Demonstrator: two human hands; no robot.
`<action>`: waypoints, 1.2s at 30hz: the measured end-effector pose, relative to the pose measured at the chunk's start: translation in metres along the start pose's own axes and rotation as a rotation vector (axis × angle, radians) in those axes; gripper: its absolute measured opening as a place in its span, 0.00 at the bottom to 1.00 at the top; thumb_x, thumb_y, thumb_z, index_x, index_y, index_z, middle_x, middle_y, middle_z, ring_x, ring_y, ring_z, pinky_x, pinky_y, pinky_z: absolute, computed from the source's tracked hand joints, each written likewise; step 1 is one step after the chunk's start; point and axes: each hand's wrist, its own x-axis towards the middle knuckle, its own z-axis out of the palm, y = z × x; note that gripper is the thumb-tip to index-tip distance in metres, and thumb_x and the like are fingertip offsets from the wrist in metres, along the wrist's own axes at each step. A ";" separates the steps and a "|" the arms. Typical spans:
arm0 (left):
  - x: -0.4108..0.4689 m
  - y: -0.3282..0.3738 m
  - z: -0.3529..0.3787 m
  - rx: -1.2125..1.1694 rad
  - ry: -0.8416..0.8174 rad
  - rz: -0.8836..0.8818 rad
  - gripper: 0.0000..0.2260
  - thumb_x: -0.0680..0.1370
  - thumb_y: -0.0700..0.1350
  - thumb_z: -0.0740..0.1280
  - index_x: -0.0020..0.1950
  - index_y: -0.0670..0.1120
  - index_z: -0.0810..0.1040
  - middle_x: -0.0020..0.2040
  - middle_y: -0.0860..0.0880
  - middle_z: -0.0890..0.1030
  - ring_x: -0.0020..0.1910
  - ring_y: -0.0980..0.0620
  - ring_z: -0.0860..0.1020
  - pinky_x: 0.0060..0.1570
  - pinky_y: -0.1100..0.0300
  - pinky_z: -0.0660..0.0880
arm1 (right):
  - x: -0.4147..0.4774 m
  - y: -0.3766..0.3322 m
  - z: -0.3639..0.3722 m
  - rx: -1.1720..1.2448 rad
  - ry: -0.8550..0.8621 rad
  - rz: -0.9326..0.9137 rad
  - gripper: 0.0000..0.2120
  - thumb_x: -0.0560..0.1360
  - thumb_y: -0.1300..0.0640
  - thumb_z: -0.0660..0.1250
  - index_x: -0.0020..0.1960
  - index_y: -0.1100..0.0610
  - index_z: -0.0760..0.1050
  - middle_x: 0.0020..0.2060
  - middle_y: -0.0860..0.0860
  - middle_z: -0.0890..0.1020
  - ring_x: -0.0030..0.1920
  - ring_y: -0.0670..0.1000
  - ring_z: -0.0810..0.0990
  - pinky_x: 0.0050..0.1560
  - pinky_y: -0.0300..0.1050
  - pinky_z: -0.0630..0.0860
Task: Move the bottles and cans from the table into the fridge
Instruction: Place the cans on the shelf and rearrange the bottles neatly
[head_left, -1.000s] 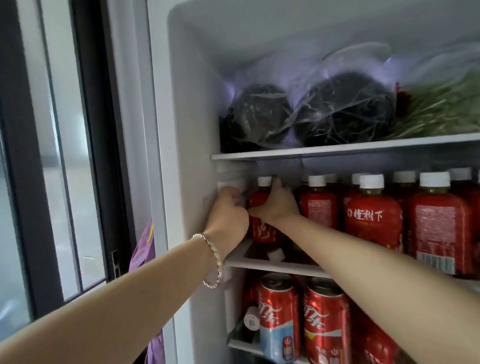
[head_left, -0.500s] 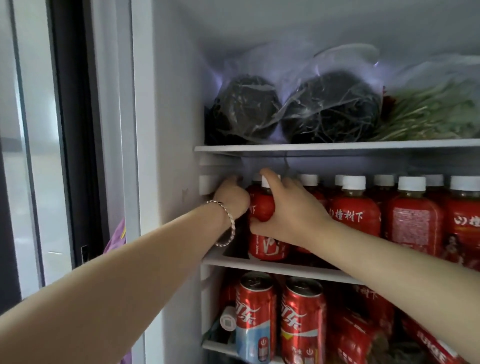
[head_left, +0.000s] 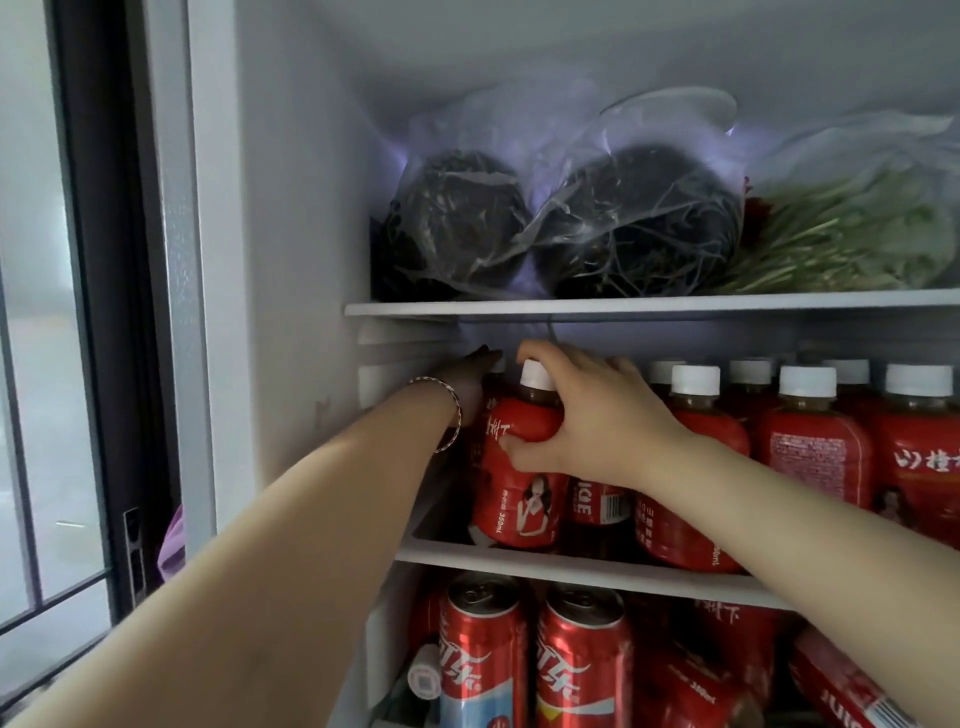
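The fridge's middle shelf (head_left: 571, 566) holds several red-labelled bottles with white caps (head_left: 810, 441). My right hand (head_left: 587, 415) grips the shoulder of the front-left red bottle (head_left: 519, 499), which stands upright at the shelf's front edge. My left hand (head_left: 467, 387), with a bracelet at the wrist, reaches past that bottle along the fridge's left wall. Its fingers lie in shadow next to a white cap further back, and I cannot make out whether they hold anything. Two red cola cans (head_left: 483, 654) stand on the shelf below.
On the top shelf lie two clear bags of dark stuff (head_left: 457, 223) and a bag of greens (head_left: 857, 228). More red bottles lie on their sides at the lower right (head_left: 841, 686). A dark window frame (head_left: 104, 312) stands left of the fridge.
My right hand has shifted on the front-left bottle to grip its shoulder. My left hand has reached deeper along the left wall. The view has moved closer to the shelf.
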 end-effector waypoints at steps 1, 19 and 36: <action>0.002 0.000 0.000 0.067 -0.003 0.018 0.23 0.79 0.38 0.59 0.74 0.44 0.58 0.73 0.44 0.62 0.70 0.47 0.63 0.65 0.62 0.60 | 0.001 0.001 0.000 0.018 -0.016 0.003 0.36 0.61 0.33 0.64 0.65 0.43 0.58 0.63 0.45 0.71 0.63 0.49 0.70 0.64 0.49 0.59; -0.010 0.013 -0.022 0.136 0.108 0.023 0.08 0.76 0.46 0.66 0.50 0.42 0.76 0.45 0.45 0.77 0.45 0.49 0.75 0.37 0.66 0.66 | -0.003 0.001 -0.004 0.272 -0.098 0.071 0.37 0.59 0.38 0.69 0.63 0.41 0.57 0.54 0.43 0.69 0.50 0.46 0.73 0.46 0.43 0.73; -0.093 0.016 -0.041 0.415 0.511 0.118 0.12 0.79 0.45 0.57 0.44 0.38 0.75 0.48 0.36 0.80 0.48 0.38 0.77 0.40 0.55 0.68 | -0.025 -0.021 0.021 0.552 0.150 0.144 0.51 0.59 0.50 0.80 0.74 0.53 0.54 0.68 0.50 0.68 0.65 0.46 0.68 0.59 0.38 0.66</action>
